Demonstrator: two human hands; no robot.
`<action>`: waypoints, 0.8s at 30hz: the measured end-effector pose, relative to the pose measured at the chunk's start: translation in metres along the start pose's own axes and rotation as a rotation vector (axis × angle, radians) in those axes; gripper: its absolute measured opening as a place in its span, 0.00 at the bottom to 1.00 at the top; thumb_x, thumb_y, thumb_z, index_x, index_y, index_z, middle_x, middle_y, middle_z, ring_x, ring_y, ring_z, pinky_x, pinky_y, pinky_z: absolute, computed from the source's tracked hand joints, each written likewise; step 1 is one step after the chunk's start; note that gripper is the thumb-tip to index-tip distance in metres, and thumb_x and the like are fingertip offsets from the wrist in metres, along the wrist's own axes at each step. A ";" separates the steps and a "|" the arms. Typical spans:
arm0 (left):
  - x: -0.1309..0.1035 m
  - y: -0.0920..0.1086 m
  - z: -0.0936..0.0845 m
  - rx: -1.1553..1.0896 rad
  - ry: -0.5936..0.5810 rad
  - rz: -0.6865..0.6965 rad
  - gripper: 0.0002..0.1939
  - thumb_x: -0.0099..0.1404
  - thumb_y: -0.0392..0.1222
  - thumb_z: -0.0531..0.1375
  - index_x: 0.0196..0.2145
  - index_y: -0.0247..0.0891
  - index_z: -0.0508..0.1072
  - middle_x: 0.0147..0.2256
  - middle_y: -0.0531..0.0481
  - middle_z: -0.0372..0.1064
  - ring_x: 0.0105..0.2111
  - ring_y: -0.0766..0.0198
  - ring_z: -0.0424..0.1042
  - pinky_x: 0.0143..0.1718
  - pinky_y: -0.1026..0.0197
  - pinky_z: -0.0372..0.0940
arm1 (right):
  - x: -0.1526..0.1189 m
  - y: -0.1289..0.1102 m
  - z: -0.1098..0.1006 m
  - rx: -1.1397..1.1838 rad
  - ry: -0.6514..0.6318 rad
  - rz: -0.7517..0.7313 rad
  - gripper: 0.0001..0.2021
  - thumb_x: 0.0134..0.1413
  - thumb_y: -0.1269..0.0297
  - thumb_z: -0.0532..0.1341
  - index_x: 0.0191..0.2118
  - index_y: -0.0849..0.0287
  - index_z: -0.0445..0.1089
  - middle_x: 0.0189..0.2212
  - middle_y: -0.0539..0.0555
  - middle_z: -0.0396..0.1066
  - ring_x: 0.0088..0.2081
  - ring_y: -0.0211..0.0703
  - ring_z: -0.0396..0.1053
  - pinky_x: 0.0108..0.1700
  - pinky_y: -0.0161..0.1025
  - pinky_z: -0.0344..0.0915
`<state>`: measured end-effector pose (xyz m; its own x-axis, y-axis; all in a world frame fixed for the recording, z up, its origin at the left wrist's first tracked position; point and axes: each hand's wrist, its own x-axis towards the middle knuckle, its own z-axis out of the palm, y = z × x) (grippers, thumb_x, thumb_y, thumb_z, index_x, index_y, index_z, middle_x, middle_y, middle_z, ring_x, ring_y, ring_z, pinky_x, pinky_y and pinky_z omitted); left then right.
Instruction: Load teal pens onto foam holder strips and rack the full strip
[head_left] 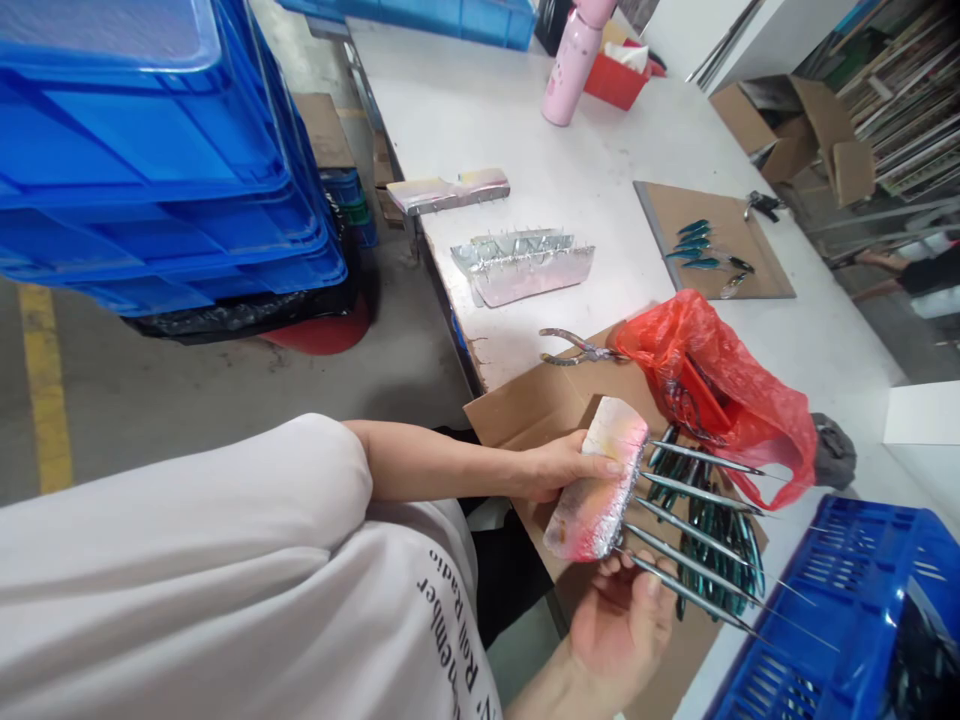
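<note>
Foam block, pink-stained and whitish, sits between my two hands above the cardboard sheet at the table's near edge. Head view only.

My left hand is closed on the block's upper long edge, thumb laid across the top face. Four long metal-shanked lures stick out of the block's right side in a row, points running off toward the blue basket.

My right hand is below, palm up, fingers half curled; fingertips touch the block's lower end and the bottom lure's shank. Whether it truly pinches that shank, I cannot tell.

Under the spikes: a pile of loose teal lures on the cardboard. Just beside them, a red plastic bag, crumpled, mouth facing the pile. Pliers lie at the cardboard's far corner, touching the bag.

Further up the white table: two more blocks with short pins, one silvery, one at the table's left edge. A brown board carries a few teal lures. Pink bottle upright near a red tray. Stacked blue crates stand on the floor to the left.
</note>
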<state>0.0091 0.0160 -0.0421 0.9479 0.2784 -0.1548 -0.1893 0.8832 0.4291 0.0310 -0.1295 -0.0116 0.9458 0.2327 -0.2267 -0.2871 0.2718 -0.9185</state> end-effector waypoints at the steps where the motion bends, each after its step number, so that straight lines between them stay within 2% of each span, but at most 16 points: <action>1: 0.000 0.000 0.000 0.001 -0.004 0.004 0.24 0.46 0.42 0.68 0.40 0.33 0.67 0.33 0.47 0.67 0.29 0.66 0.66 0.32 0.63 0.63 | -0.001 -0.001 0.000 -0.033 -0.001 -0.042 0.09 0.45 0.69 0.60 0.36 0.55 0.69 0.30 0.45 0.67 0.31 0.30 0.65 0.31 0.30 0.63; 4: 0.000 0.000 0.000 -0.001 -0.009 0.010 0.26 0.45 0.42 0.68 0.41 0.33 0.67 0.34 0.46 0.67 0.30 0.65 0.66 0.32 0.62 0.63 | -0.001 -0.001 -0.002 -0.103 0.005 -0.108 0.11 0.45 0.70 0.61 0.38 0.54 0.69 0.31 0.46 0.69 0.33 0.33 0.67 0.32 0.34 0.64; 9: 0.000 -0.001 0.000 0.008 -0.007 0.014 0.25 0.45 0.43 0.68 0.40 0.33 0.67 0.33 0.47 0.67 0.29 0.66 0.66 0.32 0.62 0.62 | 0.009 0.004 -0.011 -0.025 0.019 0.073 0.09 0.46 0.69 0.59 0.36 0.54 0.70 0.31 0.46 0.68 0.32 0.31 0.67 0.27 0.29 0.63; 15: 0.001 -0.002 -0.001 0.001 -0.007 0.018 0.24 0.45 0.43 0.68 0.40 0.34 0.67 0.34 0.48 0.67 0.30 0.65 0.66 0.33 0.62 0.62 | 0.013 0.007 -0.015 -0.013 -0.008 0.124 0.07 0.47 0.68 0.58 0.34 0.53 0.70 0.32 0.46 0.67 0.31 0.30 0.66 0.26 0.29 0.63; 24: -0.001 0.000 0.001 0.021 0.033 -0.004 0.24 0.44 0.42 0.68 0.38 0.34 0.67 0.32 0.48 0.67 0.29 0.66 0.66 0.33 0.62 0.62 | 0.010 0.005 -0.016 -0.040 -0.029 0.075 0.08 0.46 0.69 0.59 0.36 0.54 0.70 0.32 0.46 0.67 0.33 0.31 0.67 0.28 0.29 0.65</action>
<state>0.0083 0.0155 -0.0408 0.9395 0.2875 -0.1861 -0.1797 0.8765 0.4467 0.0419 -0.1407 -0.0237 0.9170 0.2778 -0.2862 -0.3498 0.2158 -0.9116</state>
